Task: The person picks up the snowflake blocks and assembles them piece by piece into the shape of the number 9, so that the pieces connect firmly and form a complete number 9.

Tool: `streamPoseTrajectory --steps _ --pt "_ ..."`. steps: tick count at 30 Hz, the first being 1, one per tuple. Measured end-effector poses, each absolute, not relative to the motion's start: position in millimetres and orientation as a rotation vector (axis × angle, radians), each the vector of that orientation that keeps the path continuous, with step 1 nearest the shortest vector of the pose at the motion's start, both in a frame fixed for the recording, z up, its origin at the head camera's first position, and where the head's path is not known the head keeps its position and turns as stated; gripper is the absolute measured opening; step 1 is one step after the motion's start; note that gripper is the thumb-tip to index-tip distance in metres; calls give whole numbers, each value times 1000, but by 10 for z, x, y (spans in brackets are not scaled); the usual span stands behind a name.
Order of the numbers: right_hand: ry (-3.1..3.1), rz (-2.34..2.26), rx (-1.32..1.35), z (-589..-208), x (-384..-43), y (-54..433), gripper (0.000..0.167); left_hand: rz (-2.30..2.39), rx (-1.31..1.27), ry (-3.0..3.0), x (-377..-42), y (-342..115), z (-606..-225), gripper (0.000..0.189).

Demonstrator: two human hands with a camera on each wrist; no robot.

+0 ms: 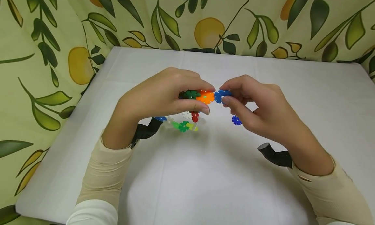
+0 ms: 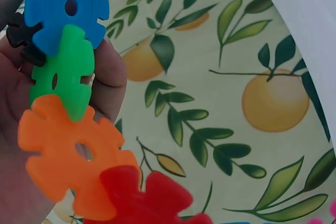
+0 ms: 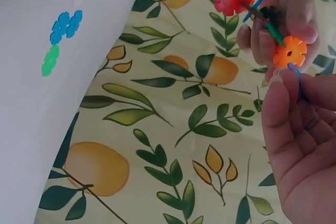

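My left hand [image 1: 167,91] grips a chain of flower-shaped interlocking discs between thumb and fingers. An orange disc [image 1: 206,97] sticks out at its fingertips beside a dark green disc [image 1: 191,94]. The left wrist view shows more of the chain, with a blue disc [image 2: 68,9], a bright green disc [image 2: 65,72] and a red disc [image 2: 147,195] linked together. My right hand [image 1: 260,104] pinches a blue disc [image 1: 221,96] by thumb and fingertips, its edge right at the orange disc's edge. Below the left hand, more of the linked discs show, among them a green disc [image 1: 184,126].
A dark blue disc [image 1: 236,120] is seen below the right hand. Blue discs [image 3: 65,26] and a green disc [image 3: 50,60] show against the white tabletop [image 1: 216,186]. Black curved camera mounts [image 1: 275,155] stick out from both wrists. A patterned curtain [image 1: 175,20] borders the table.
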State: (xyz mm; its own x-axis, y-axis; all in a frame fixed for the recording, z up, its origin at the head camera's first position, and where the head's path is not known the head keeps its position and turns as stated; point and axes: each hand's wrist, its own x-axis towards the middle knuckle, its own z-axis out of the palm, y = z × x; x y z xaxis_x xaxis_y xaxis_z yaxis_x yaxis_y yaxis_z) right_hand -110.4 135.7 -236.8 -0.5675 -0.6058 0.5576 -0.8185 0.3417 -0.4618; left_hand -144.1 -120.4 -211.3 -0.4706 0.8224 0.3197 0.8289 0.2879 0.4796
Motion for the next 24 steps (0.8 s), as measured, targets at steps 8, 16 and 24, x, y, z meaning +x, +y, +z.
streamPoseTrajectory --steps 8,16,24 --pt "-2235 944 1291 -2394 -1073 1308 22 -950 -1631 -2525 -1438 -1184 -2120 36" --pt "-2200 1051 1288 -2454 -1066 1268 19 -995 -1675 -2509 -1429 -1159 -2150 33" --pt "-2232 1120 1259 -2515 -1070 1221 26 -877 -1635 -2643 -1430 -1172 -2136 36"
